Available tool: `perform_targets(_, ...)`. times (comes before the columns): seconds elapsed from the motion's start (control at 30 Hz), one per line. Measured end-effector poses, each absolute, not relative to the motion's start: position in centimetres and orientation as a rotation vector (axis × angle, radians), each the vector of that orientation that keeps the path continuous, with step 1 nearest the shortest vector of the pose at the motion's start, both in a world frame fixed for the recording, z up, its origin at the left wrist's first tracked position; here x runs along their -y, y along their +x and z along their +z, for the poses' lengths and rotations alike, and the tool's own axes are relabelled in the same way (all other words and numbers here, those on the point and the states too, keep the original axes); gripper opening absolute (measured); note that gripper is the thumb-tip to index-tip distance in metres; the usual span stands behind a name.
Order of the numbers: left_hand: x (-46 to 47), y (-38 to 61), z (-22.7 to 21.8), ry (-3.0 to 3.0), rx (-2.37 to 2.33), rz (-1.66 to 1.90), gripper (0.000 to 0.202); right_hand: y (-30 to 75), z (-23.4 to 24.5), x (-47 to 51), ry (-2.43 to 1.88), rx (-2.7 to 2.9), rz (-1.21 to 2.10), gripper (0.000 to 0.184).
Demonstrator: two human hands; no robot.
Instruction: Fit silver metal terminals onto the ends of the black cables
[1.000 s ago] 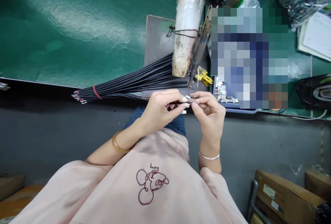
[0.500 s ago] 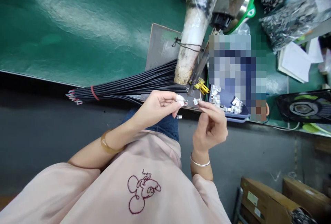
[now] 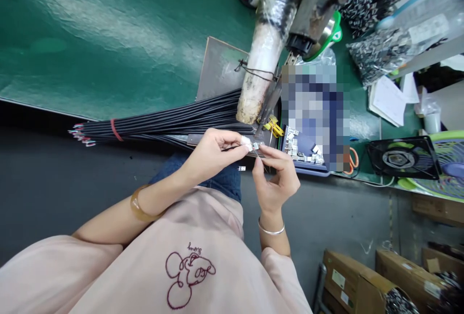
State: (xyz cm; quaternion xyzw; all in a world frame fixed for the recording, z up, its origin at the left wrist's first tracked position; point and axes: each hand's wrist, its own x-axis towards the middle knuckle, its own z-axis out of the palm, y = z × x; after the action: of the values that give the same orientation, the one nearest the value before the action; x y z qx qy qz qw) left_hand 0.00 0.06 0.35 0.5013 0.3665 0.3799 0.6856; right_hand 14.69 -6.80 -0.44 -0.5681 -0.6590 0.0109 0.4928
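Note:
My left hand [image 3: 221, 149] is closed, its white-wrapped fingertips pinching the end of a black cable [image 3: 228, 148] that is mostly covered by the fingers. Right at those fingertips sits a small silvery-clear connector [image 3: 255, 145]. Index finger and thumb of my right hand [image 3: 277, 173] close in on this connector from the right; fine thin strands show by the thumb. A second small connector [image 3: 242, 168] hangs just below my left hand. Behind both hands a bundle of black cables [image 3: 174, 115], tied with a red band [image 3: 116, 130], lies along the bench edge.
A blue tray [image 3: 311, 164] of loose connectors stands to the right, partly blurred out. Over the bench hang a wrapped pole [image 3: 252, 91] and a metal arm [image 3: 308, 14]. Yellow cutters [image 3: 274, 127], orange-handled scissors [image 3: 351, 161] and a black fan [image 3: 402, 158] lie nearby.
My right hand has brought its connector leftward, up to the cable end at my left fingertips. The gap between the hands has closed. The whole view has shifted slightly.

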Motion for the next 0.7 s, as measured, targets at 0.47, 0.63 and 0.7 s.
perform_targets(0.47, 0.0, 1.3, 0.8, 1.128, -0.983, 0.978, 0.011, 14.9, -0.7, 5.7, -1.405, 1.621, 0.036, 0.011)
perform_targets(0.63, 0.0, 1.4, 0.6, 1.141, -0.999, 1.046, 0.010, 14.6, -0.2, 5.3, -1.385, 1.630, -0.016, 0.015)
perform_targets(0.7, 0.1, 1.2, 0.5, 1.172, -1.012, 1.057, 0.010, 14.5, 0.0, 5.3, -1.379, 1.646, -0.020, 0.015)
